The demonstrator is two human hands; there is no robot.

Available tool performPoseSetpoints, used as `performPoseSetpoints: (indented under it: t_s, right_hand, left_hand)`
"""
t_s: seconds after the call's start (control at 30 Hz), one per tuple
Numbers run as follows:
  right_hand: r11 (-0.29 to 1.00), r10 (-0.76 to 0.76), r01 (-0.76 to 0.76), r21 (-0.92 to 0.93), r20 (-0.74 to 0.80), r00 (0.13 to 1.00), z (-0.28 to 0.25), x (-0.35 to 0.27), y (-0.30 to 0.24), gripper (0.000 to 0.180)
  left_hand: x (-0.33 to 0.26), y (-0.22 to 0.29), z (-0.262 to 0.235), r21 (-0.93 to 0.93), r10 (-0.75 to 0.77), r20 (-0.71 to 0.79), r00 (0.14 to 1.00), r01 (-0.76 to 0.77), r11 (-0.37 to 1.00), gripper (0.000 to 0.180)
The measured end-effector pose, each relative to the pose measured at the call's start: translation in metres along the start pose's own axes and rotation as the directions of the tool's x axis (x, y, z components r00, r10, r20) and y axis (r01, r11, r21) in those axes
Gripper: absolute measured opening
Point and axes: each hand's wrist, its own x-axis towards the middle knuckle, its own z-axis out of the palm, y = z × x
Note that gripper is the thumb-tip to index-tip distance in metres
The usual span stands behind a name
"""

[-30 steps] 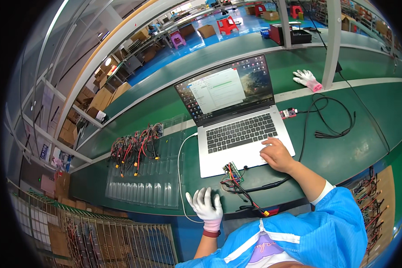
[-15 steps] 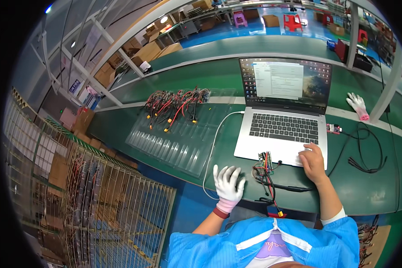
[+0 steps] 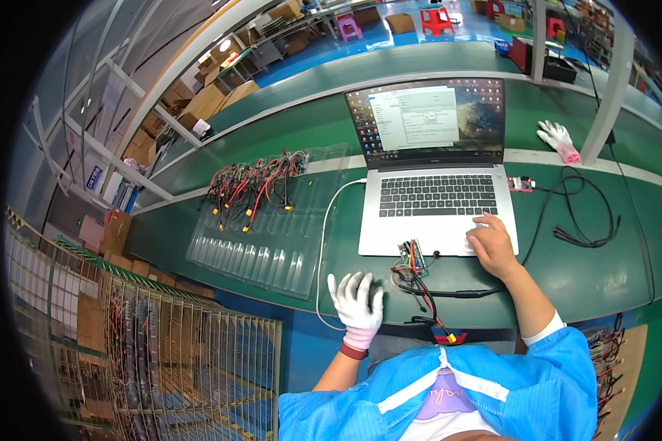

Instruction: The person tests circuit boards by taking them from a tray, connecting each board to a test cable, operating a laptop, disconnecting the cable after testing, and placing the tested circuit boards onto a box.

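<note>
A silver laptop (image 3: 438, 192) stands unfolded on the green bench, with windows and a small pop-up box on its screen (image 3: 428, 117). My bare right hand (image 3: 493, 248) rests at the front right of its palm rest, fingers loosely bent and apart, holding nothing. At the bench's front edge, my left hand (image 3: 357, 301), in a white glove with a pink cuff, is open with its fingers spread. Between the hands, a small green circuit board (image 3: 412, 256) lies against the laptop's front edge. Red and black wires run from it to a yellow connector (image 3: 451, 338).
Left of the laptop, a clear plastic tray (image 3: 272, 261) holds several wired boards (image 3: 257, 184). A white cable (image 3: 322, 268) curves from the laptop's left side. Right of it lie a small red module (image 3: 521, 184), a coiled black cable (image 3: 592, 239) and another glove (image 3: 557, 140). A wire rack (image 3: 198, 360) stands lower left.
The whole view has shifted, so the bench and laptop sit farther left and higher. A small pop-up box now shows on the screen. Both hands keep nearly the same places.
</note>
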Motion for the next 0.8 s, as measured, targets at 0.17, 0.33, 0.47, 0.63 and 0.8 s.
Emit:
performPoseSetpoints:
  t_s: [0.17, 0.33, 0.47, 0.63, 0.8]
  right_hand:
    - [0.999, -0.021, 0.019, -0.037, -0.064, 0.998, -0.005, 0.000, 0.003, 0.004]
    - [0.970, 0.213, -0.240, -0.044, -0.327, 0.921, -0.017, 0.014, 0.029, 0.025]
    - [0.959, 0.237, -0.262, -0.113, -0.191, 0.952, -0.030, 0.019, 0.068, 0.034]
    - [0.920, 0.322, -0.303, -0.249, 0.039, 0.946, -0.021, 0.028, 0.064, 0.032]
    - [0.878, 0.405, -0.347, -0.331, 0.127, 0.905, -0.014, 0.032, 0.067, 0.032]
  left_hand:
    - [0.002, 0.002, 0.004, -0.004, 0.008, -0.001, 1.000, -0.008, 1.000, 0.033]
    - [0.000, -0.001, 0.002, 0.036, 0.020, -0.018, 1.000, -0.019, 0.999, 0.032]
    - [0.002, 0.002, 0.007, 0.005, 0.029, -0.011, 1.000, -0.029, 1.000, 0.030]
    - [-0.001, 0.000, 0.006, 0.008, 0.026, -0.019, 0.999, -0.025, 1.000, 0.030]
    - [-0.001, 0.000, 0.004, 0.001, 0.025, -0.022, 0.999, -0.025, 1.000, 0.030]
